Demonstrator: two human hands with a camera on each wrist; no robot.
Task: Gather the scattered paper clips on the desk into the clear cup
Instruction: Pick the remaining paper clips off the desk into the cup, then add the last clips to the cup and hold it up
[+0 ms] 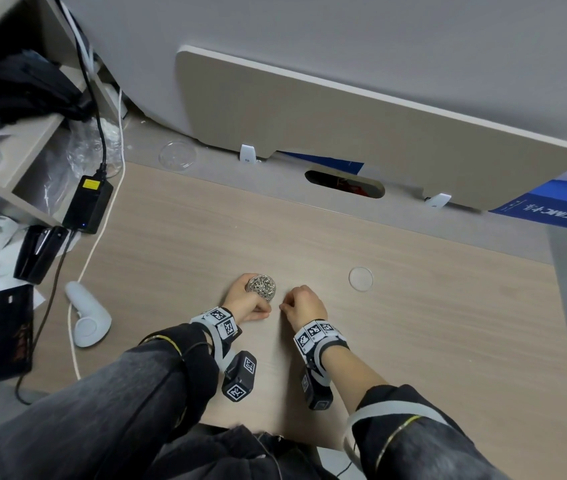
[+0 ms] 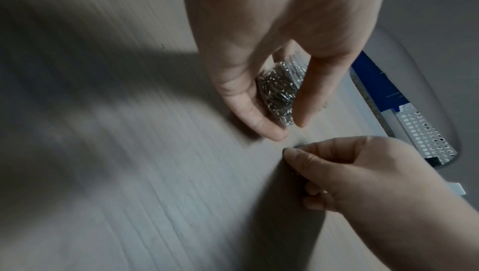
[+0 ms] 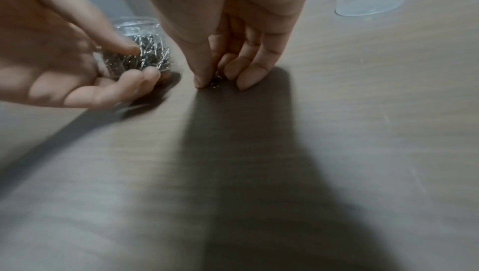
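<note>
A: Paper clips, silvery wire ones [image 1: 262,286], fill the small clear plastic cup [image 3: 137,48] nearly to its rim; the cup sits on the pale wood-grain tabletop [image 1: 413,323], held by the left hand [image 1: 244,299] with thumb and fingers curled round its wall.

B: And just to its right?

A: The right hand [image 1: 304,304] has its fingertips [image 3: 201,79] pressed down to the tabletop, thumb and forefinger pinching at a small glinting bit of wire, most likely one last stray paper clip [image 3: 214,83]. It is blurred, so I cannot tell whether it has left the surface.

B: So the step is a late pick-up?

A: I judge so. The next move calls for a firm nip, a short lift leftward over the rim, and a release into the already crowded cup without spilling.

B: Counts?

A: One cup, one loose clip visible, too many inside to count, and one round clear plastic lid [image 1: 360,278] lying flat further right.
</note>
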